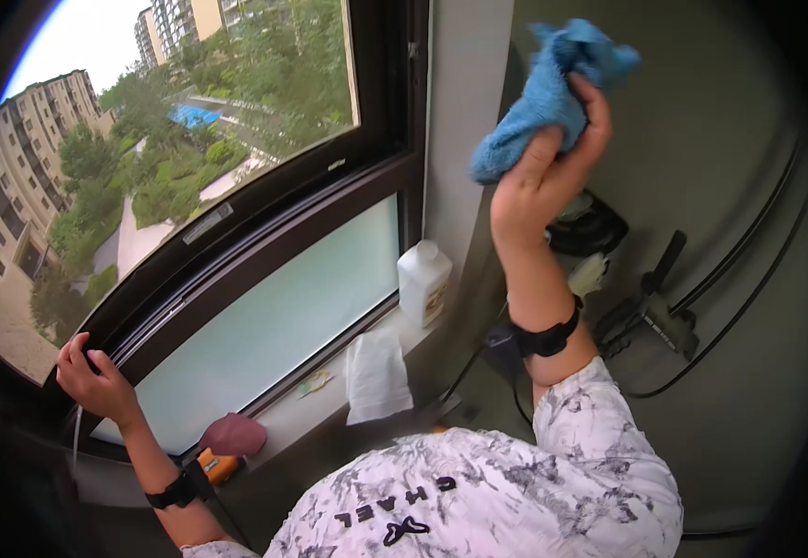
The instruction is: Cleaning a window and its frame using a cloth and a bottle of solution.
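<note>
Two hands are recorded: the right hand (pixel 545 177) is clenched around a blue cloth (pixel 553 88) raised against the wall beside the window frame (pixel 264 246), which the left hand (pixel 97 381) grips, wiping judged under way, completion not discernible.

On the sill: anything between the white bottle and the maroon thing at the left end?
Head view: yes. Between the white bottle and the maroon object on the sill lie a white cloth and a small wrapper.
</note>
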Available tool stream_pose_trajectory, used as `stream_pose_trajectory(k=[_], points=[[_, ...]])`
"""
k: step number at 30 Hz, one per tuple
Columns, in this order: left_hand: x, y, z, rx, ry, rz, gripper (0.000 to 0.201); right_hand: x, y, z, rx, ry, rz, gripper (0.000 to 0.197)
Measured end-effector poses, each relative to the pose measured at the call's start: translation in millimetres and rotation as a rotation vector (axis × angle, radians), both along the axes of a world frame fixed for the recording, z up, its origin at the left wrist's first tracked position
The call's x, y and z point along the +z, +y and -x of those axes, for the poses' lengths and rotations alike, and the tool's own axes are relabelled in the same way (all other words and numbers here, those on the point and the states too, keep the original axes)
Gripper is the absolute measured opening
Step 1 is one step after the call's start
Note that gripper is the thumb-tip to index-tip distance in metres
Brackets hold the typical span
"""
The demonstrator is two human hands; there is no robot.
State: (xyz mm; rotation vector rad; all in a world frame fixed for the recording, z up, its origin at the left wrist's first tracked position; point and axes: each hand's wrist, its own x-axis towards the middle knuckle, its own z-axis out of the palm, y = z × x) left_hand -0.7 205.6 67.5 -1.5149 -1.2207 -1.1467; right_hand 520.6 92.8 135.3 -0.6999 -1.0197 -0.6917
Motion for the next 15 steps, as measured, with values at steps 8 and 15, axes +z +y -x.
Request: stream_pose_trajectory(k=[8, 15], points=[[-3, 5, -3, -0.087, -0.042, -0.017, 0.018, 113, 41, -65, -0.791, -0.544, 0.333, 0.089], [-6, 4, -2, -0.073, -0.08, -0.045, 0.016, 316, 54, -70, -0.943, -0.407, 0.27, 0.094]])
